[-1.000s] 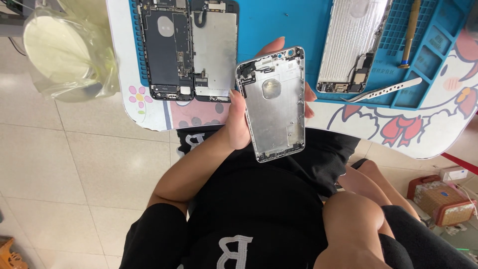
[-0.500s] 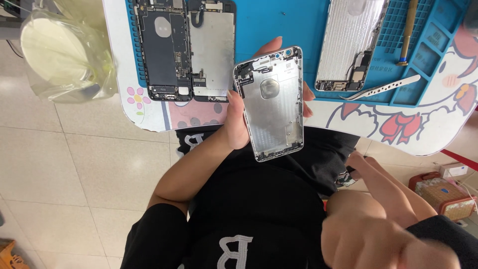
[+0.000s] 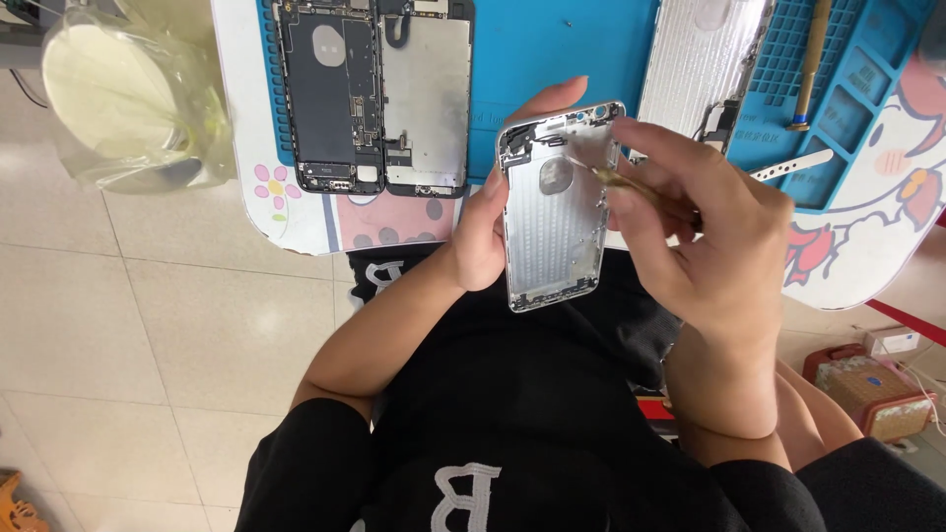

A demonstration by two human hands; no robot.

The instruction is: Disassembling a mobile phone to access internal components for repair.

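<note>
My left hand (image 3: 488,232) holds a silver phone back housing (image 3: 552,222) from its left side, inner face up, over my lap near the table edge. My right hand (image 3: 709,246) is over the housing's right side, pinching a thin brass-coloured tool (image 3: 631,185) whose tip points into the upper part of the housing. An opened dark phone with its screen half folded out (image 3: 370,94) lies on the blue mat (image 3: 562,49) to the left. A second silver housing (image 3: 700,59) lies on the mat behind my right hand.
A wooden-handled tool (image 3: 813,64) and a white flat pry strip (image 3: 793,165) rest on the mat's gridded right part. A clear plastic-covered round container (image 3: 123,94) stands on the floor at left. A small box (image 3: 872,389) sits on the floor at right.
My right hand rose from my lap to the housing, bringing the thin tool over it. My left hand has kept the housing in about the same place.
</note>
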